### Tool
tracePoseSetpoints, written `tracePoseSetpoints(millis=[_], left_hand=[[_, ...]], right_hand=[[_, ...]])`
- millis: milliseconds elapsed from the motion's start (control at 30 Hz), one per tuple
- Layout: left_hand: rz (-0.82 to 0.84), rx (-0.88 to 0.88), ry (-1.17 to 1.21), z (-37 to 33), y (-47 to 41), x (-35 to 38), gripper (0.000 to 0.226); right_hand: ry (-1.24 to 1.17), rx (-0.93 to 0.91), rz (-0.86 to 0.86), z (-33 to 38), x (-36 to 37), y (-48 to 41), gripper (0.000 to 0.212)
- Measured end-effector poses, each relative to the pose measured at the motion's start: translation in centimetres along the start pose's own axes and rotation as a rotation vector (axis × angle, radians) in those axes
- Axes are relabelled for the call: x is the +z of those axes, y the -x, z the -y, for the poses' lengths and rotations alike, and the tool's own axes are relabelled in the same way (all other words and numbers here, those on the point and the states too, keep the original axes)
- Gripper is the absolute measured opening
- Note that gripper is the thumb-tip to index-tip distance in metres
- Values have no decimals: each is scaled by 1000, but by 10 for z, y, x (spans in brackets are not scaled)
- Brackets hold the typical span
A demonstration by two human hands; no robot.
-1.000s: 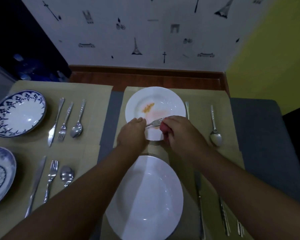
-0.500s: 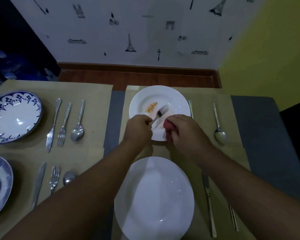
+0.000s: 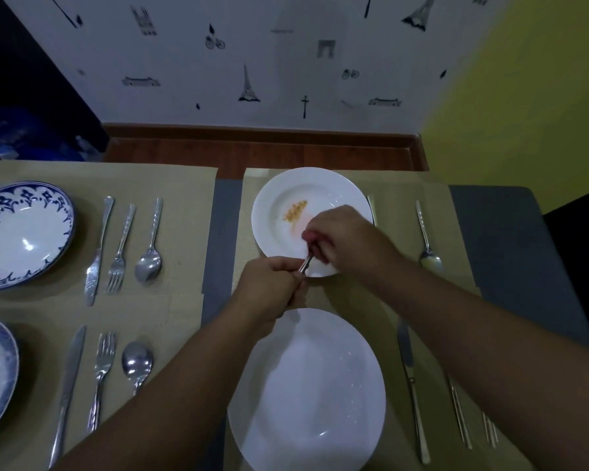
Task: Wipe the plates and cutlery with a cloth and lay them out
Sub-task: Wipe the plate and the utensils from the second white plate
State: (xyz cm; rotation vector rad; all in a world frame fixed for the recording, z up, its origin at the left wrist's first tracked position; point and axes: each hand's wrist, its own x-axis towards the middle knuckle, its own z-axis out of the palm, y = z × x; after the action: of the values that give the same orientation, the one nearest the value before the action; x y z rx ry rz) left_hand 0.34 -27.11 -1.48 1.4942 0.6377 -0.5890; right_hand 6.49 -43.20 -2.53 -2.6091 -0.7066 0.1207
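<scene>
gripping the fork (image 3: pixel 305 263) by its handle in your left hand (image 3: pixel 271 287), you pinch the pink cloth (image 3: pixel 307 236) round its far end with your right hand (image 3: pixel 346 237) — over the crumbed white plate (image 3: pixel 276 205).

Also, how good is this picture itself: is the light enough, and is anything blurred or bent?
Head view: dim light and dull colours, with the top left corner nearly black; the right hand and the fork it grips are smeared by motion, while the left hand is sharper; the near white plate shows small glints and is stretched into an oval by the wide lens.
</scene>
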Motion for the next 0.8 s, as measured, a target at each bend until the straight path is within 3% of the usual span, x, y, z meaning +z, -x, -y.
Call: tracePoseSetpoints(millis=[67, 300, 467, 567, 633, 800], left_hand=[[-1, -4, 14, 0, 1, -1, 32], [22, 5, -50, 1, 5, -6, 29], [-8, -30, -4, 6, 1, -10, 25], [-39, -64, 34, 5, -6, -9, 19], [-57, -75, 60, 4, -10, -4, 19], [-27, -102, 96, -7, -10, 3, 21]], right_hand=[[-5, 87, -58, -9, -4, -8, 21], [86, -1, -34, -8, -5, 0, 17], [1, 200, -161, -32, -14, -19, 31], [-75, 271, -186, -22, -17, -7, 14], [-87, 210, -179, -8, -15, 0, 28], [-92, -104, -94, 16, -3, 12, 20]])
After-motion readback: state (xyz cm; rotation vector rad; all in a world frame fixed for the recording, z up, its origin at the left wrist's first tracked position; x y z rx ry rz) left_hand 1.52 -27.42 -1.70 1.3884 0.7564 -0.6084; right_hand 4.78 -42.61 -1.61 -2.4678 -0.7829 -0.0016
